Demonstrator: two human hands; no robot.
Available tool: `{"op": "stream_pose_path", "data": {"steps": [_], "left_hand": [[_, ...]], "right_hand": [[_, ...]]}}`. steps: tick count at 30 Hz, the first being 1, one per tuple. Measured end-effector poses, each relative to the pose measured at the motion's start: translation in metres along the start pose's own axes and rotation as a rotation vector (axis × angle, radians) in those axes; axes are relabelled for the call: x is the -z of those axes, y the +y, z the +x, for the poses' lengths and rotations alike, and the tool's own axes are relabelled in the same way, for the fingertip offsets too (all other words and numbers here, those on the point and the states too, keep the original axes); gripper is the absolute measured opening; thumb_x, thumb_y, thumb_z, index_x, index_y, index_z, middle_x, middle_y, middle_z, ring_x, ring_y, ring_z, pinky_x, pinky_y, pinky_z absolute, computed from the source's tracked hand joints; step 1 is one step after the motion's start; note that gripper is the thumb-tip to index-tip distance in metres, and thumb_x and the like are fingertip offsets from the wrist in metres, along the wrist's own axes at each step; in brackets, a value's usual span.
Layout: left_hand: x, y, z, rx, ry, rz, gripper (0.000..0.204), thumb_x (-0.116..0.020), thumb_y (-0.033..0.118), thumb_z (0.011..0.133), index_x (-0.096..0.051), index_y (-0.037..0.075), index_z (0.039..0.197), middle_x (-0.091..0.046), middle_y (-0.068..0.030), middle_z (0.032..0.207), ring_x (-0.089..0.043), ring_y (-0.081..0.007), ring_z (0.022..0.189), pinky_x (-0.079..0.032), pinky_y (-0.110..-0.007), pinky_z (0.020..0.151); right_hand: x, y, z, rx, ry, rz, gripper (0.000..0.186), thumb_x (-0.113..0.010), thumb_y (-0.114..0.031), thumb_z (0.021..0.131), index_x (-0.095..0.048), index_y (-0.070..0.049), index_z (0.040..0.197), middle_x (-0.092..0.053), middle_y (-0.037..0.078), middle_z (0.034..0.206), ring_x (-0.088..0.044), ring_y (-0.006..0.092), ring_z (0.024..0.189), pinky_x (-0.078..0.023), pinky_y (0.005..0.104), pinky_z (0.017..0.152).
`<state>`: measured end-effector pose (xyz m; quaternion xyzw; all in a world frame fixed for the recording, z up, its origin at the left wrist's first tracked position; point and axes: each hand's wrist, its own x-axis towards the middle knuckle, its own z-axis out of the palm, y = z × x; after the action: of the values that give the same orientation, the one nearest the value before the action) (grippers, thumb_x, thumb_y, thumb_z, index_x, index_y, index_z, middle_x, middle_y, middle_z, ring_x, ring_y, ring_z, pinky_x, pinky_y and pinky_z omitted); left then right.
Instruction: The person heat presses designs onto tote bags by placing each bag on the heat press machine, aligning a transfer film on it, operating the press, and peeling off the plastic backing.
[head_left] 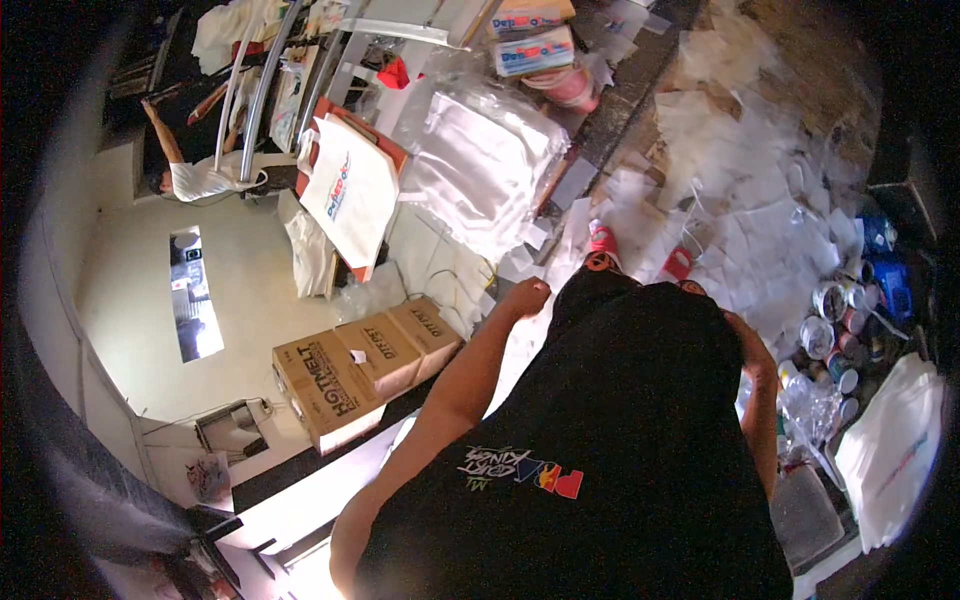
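Head view: room separates the brown cardboard box (365, 370) from our fisted left hand (526, 298); can't tell if our right hand (745, 345) grips.

Carton (315, 392) left of left hand (527, 298); far right, seemingly jars (817, 338).

Left fingers (538, 288) curled, arm (465, 375) forward; right forearm (761, 400) beside torso (620, 400)
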<state>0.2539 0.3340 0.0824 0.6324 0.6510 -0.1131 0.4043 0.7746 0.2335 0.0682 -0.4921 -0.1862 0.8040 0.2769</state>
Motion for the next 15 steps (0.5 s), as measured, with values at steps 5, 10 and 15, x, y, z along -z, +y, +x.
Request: {"op": "stream_pose_path", "data": {"steps": [5, 10, 15], "left_hand": [[-0.006, -0.025, 0.005, 0.04, -0.095, 0.065, 0.031, -0.047, 0.029, 0.09, -0.063, 0.002, 0.087, -0.066, -0.0249, 0.089, -0.063, -0.045, 0.086, -0.051, -0.047, 0.079], [0.003, -0.004, 0.001, 0.0, -0.137, -0.01, 0.031, -0.047, 0.029, 0.091, -0.063, 0.003, 0.091, -0.067, -0.025, 0.092, -0.064, -0.0432, 0.088, -0.051, -0.046, 0.079], [-0.012, -0.017, -0.002, 0.034, 0.082, -0.145, 0.027, -0.047, 0.026, 0.091, -0.062, 0.005, 0.083, -0.064, -0.0244, 0.086, -0.065, -0.0391, 0.082, -0.051, -0.046, 0.073]], "right_hand": [[-0.005, -0.006, 0.002, 0.002, -0.026, -0.021, 0.04, -0.049, -0.027, 0.1, -0.057, -0.005, 0.132, -0.06, 0.005, 0.129, -0.053, 0.0173, 0.117, -0.038, 0.0321, 0.104], [-0.005, -0.004, 0.003, -0.003, -0.017, -0.033, 0.04, -0.049, -0.026, 0.1, -0.057, -0.005, 0.132, -0.06, 0.005, 0.129, -0.053, 0.0172, 0.117, -0.038, 0.0321, 0.103], [-0.009, -0.007, 0.006, -0.007, -0.03, -0.05, 0.039, -0.049, -0.025, 0.1, -0.057, -0.004, 0.132, -0.06, 0.005, 0.129, -0.053, 0.0171, 0.117, -0.039, 0.0321, 0.103]]}}
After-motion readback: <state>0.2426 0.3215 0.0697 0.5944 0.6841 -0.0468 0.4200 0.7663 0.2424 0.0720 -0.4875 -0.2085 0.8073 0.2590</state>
